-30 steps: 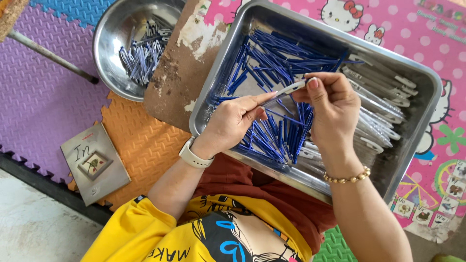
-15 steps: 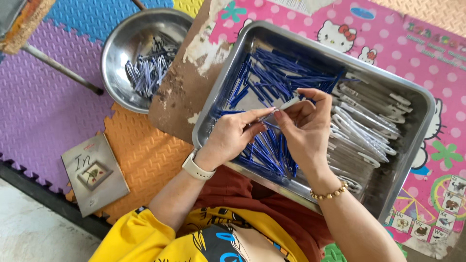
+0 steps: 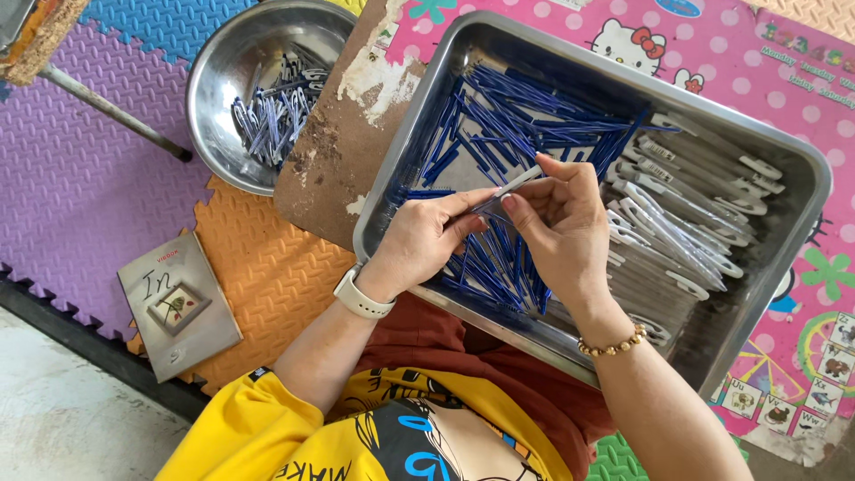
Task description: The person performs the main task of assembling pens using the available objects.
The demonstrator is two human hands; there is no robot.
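Both hands meet over a rectangular metal tray (image 3: 806,174). My left hand (image 3: 419,242) and my right hand (image 3: 559,218) pinch a thin clear sleeve (image 3: 512,189) between their fingertips, and something blue seems to sit inside it. Loose blue pen-like sticks (image 3: 521,134) fill the tray's left half. Stacked clear sleeves with white ends (image 3: 690,223) fill its right half. A white watch is on my left wrist, a bead bracelet on my right.
A round steel bowl (image 3: 223,76) at upper left holds several packed blue sticks (image 3: 276,111). The tray rests on a worn pink board (image 3: 329,169) over coloured foam mats. A small grey book (image 3: 178,303) lies on the orange mat (image 3: 267,276). A metal rod (image 3: 107,111) crosses the purple mat.
Both hands have stayed together on the sleeve and drifted slightly toward the tray's middle. My view has shifted, so the bowl and tray sit further right.
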